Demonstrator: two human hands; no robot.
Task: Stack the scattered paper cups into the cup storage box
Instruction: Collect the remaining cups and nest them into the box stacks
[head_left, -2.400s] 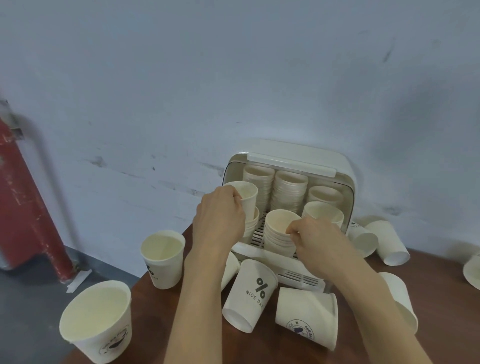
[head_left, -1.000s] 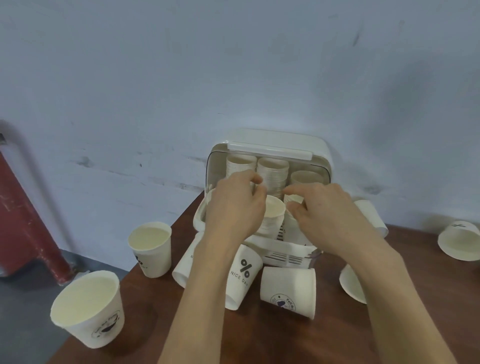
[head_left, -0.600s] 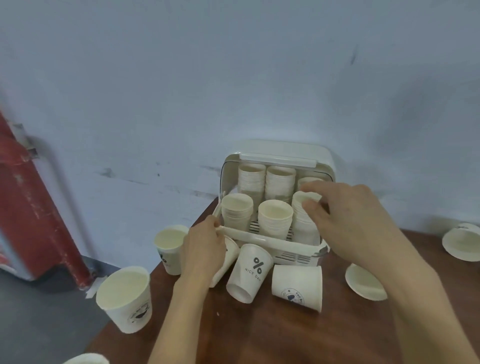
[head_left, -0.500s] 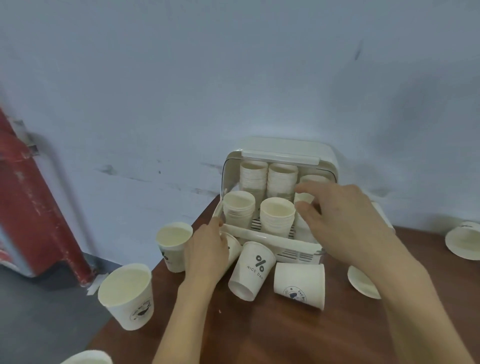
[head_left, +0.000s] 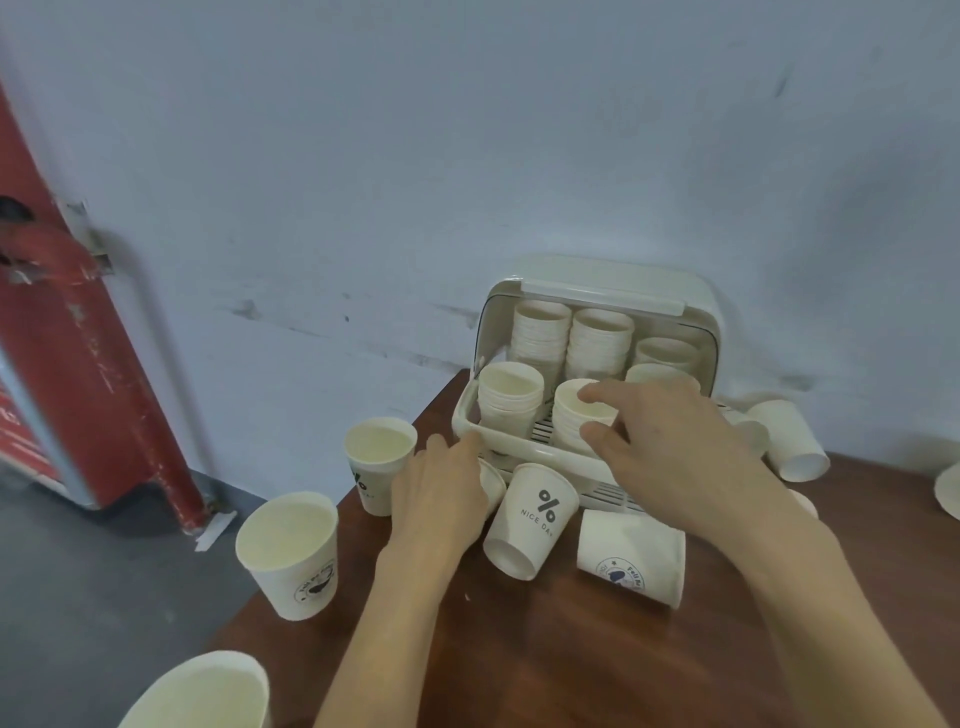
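Left hand (head_left: 441, 493) grips a fallen cup (head_left: 492, 486) by the box (head_left: 467, 415) for stacking; right hand (head_left: 670, 447) hovers open over a stack (head_left: 576, 421).

Both hands, the left hand (head_left: 441, 493) and the right hand (head_left: 675, 447), are bare, with no gloves, rings or watch showing. Both forearms are uncovered down to the lower frame edge; no sleeve reaches them. Fingernails look short and unpainted.
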